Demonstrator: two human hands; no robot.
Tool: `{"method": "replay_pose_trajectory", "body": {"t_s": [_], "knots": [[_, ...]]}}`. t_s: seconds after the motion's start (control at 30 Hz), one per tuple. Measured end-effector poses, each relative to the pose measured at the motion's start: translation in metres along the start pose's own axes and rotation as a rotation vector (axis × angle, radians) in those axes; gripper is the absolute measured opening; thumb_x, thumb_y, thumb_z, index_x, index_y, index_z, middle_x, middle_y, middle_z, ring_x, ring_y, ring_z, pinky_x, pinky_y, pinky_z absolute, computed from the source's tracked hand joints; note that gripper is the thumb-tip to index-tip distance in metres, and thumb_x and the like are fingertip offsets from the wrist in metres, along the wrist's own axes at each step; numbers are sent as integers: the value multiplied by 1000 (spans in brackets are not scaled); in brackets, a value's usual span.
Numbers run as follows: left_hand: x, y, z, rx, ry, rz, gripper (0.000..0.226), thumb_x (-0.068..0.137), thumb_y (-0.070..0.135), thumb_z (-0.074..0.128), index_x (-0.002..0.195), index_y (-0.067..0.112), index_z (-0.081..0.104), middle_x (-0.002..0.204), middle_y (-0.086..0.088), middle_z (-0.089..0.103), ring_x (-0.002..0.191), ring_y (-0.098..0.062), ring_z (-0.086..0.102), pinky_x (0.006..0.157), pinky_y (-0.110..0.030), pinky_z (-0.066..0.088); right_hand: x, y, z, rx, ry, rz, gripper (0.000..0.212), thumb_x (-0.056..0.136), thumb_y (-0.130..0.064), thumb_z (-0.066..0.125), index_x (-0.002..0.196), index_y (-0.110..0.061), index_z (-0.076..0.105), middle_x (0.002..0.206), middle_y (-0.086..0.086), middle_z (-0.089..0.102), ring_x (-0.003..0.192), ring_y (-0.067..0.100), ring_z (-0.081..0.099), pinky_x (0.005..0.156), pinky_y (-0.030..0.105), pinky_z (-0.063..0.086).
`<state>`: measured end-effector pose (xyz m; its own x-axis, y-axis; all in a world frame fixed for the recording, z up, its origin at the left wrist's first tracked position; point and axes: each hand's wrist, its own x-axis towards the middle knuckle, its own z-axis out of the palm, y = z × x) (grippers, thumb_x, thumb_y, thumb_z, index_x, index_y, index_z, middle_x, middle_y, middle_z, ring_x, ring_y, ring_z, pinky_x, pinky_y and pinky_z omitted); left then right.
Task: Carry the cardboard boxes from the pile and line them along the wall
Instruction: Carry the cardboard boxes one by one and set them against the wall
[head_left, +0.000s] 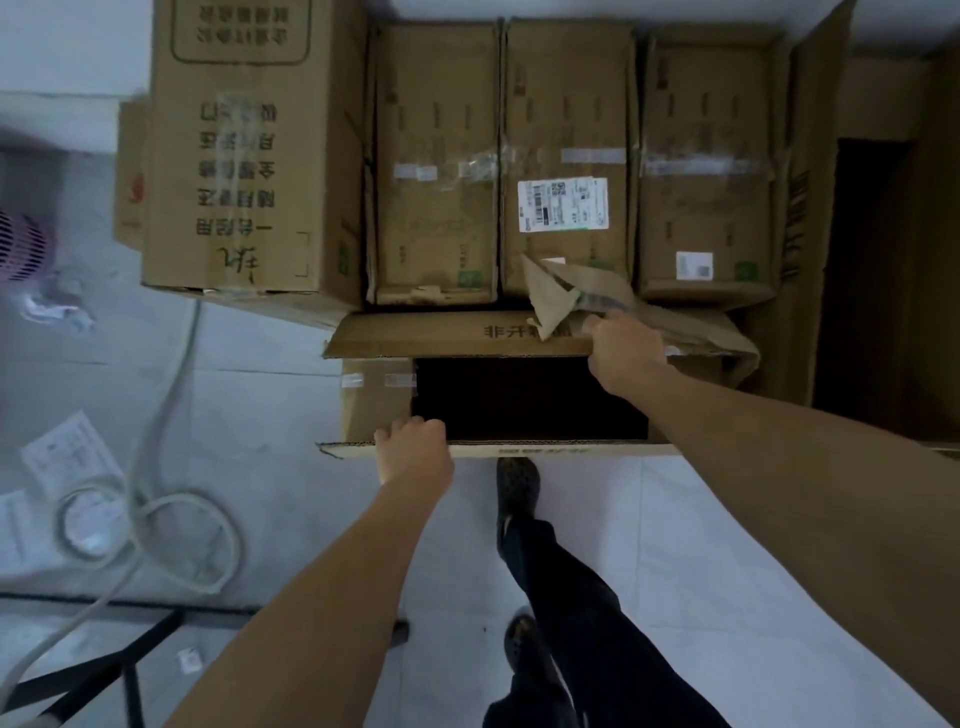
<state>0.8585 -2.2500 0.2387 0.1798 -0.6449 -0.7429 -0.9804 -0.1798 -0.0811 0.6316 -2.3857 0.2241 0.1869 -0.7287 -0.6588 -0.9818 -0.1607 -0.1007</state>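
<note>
Your bare forearms are reaching out from the bottom of the view, with your dark-trousered leg and black shoe (517, 483) stepping between them on the pale tiled floor (270, 395). Over on the left, a pale hose (171, 415) is lying looped on the tiles beside some printed papers (67, 457). Further in, a tall printed box (244, 156) is standing upright. Your left hand (415, 447) is curling its fingers over the near flap's edge of an open cardboard box (447, 340), which is gaping dark just in front of three taped boxes (436, 171) sitting side by side; the middle one is wearing a white shipping label (562, 204). Your right hand (623, 353) is gripping the far flap at its right end, touching a torn, crumpled flap (561, 291). At far right a dark doorway (862, 270) is showing.
</note>
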Motion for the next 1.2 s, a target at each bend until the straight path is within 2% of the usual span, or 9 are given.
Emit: {"method": "replay_pose_trajectory", "body": {"t_s": [0.17, 0.43, 0.57, 0.67, 0.83, 0.9, 0.97, 1.07, 1.2], "knots": [[-46, -11, -26, -72, 2, -28, 26, 91, 10, 50, 111, 20, 62, 106, -4, 65, 104, -25, 59, 89, -37, 49, -58, 14, -12, 88, 11, 100, 39, 91, -14, 60, 129, -17, 51, 118, 8, 60, 104, 29, 61, 73, 34, 47], [-157, 8, -39, -112, 70, 73, 23, 94, 11, 47, 114, 16, 57, 105, -6, 62, 90, -25, 59, 75, -33, 49, -199, 29, -17, 354, 31, 247, 30, 91, -19, 61, 121, -16, 61, 114, 10, 64, 102, 30, 61, 83, 36, 53], [-218, 20, -26, -70, 101, 140, 23, 94, 12, 47, 115, 14, 58, 115, -6, 61, 101, -25, 61, 76, -32, 49, -279, 31, 2, 403, 92, 247, 33, 95, -14, 57, 127, -15, 60, 126, 12, 61, 115, 31, 57, 99, 40, 47], [-270, 35, -16, -39, 117, 214, 24, 94, 14, 51, 117, 15, 59, 114, -6, 60, 104, -25, 60, 77, -33, 47, -354, 45, 28, 419, 92, 252, 36, 95, -16, 59, 131, -11, 59, 131, 13, 58, 117, 30, 56, 97, 37, 46], [-345, 77, -28, 114, 177, 383, 16, 93, 13, 47, 85, 11, 60, 98, -9, 66, 88, -26, 64, 67, -33, 48, -467, 90, 51, 440, 85, 316, 36, 96, -22, 61, 127, -5, 60, 132, 14, 56, 117, 31, 54, 99, 38, 47], [-368, 101, -35, 149, 204, 428, 18, 93, 12, 47, 90, 5, 63, 92, -14, 65, 74, -24, 60, 63, -35, 48, -502, 110, 52, 459, 149, 357, 36, 96, -23, 60, 127, -4, 61, 133, 14, 55, 116, 31, 55, 99, 39, 47], [-393, 135, -34, 179, 257, 503, 21, 92, 12, 48, 100, 1, 64, 92, -15, 64, 77, -28, 62, 61, -36, 49, -546, 139, 57, 500, 202, 412, 38, 98, -23, 59, 131, -6, 59, 138, 14, 53, 121, 31, 53, 101, 38, 45], [-435, 202, -22, 277, 308, 686, 23, 95, 18, 48, 107, 7, 64, 90, -7, 64, 89, -27, 65, 69, -36, 51, -621, 191, 76, 545, 247, 503, 38, 100, -26, 55, 129, -3, 60, 139, 15, 51, 124, 32, 51, 103, 38, 43], [-496, 298, 8, 448, 322, 917, 30, 99, 23, 47, 121, 11, 63, 125, -8, 63, 112, -27, 59, 90, -35, 48, -715, 255, 116, 685, 305, 673, 39, 99, -27, 57, 129, -2, 59, 136, 14, 53, 123, 31, 52, 102, 38, 44]]}}
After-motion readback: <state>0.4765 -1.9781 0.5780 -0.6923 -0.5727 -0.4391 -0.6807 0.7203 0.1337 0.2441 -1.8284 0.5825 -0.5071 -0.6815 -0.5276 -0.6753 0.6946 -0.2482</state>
